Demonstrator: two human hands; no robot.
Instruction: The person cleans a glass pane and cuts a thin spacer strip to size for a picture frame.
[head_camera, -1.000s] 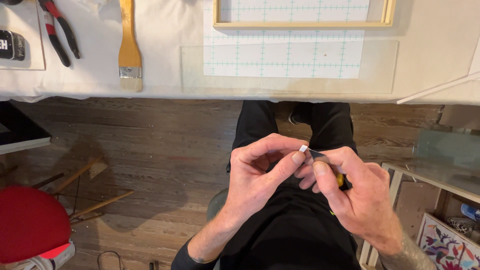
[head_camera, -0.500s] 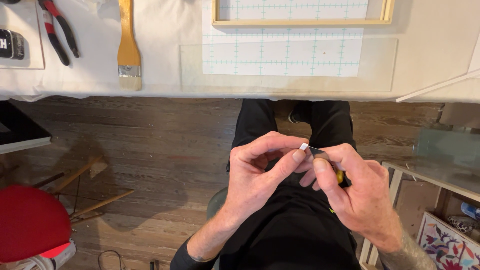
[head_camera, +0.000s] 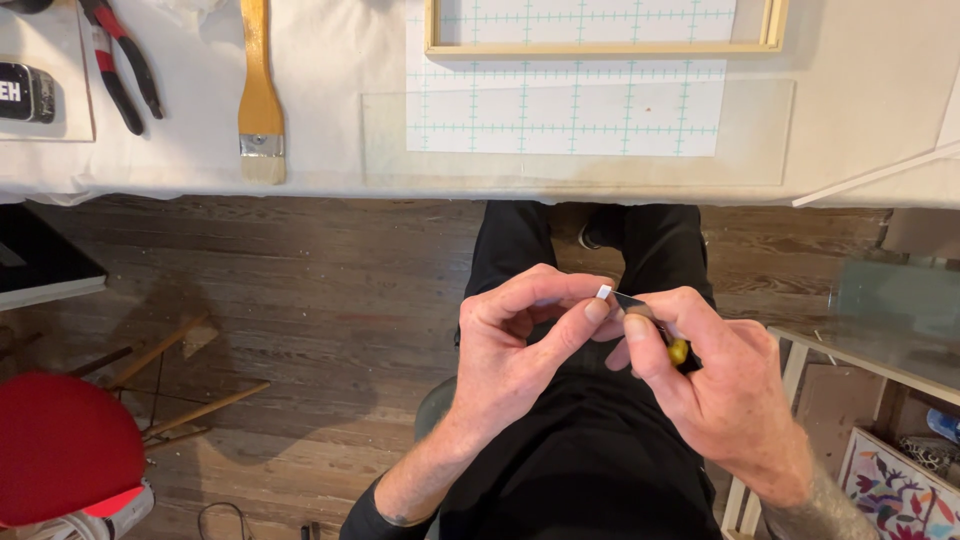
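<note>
The white tab (head_camera: 604, 292) sits pinched in the left hand (head_camera: 510, 350) grip. The right hand (head_camera: 715, 385) grips a yellow-ended tool (head_camera: 678, 351), touching the tab. Both hands meet above the lap.

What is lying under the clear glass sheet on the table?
Under the clear glass sheet lies a white paper with a green grid, on the white-covered table. The paper's far part continues under a light wooden frame.

Matt wooden floorboards (head_camera: 300, 290), clear glossy glass sheet (head_camera: 760, 130), pale bare-wood frame (head_camera: 600, 46), wooden-handled brush (head_camera: 259, 100).
</note>
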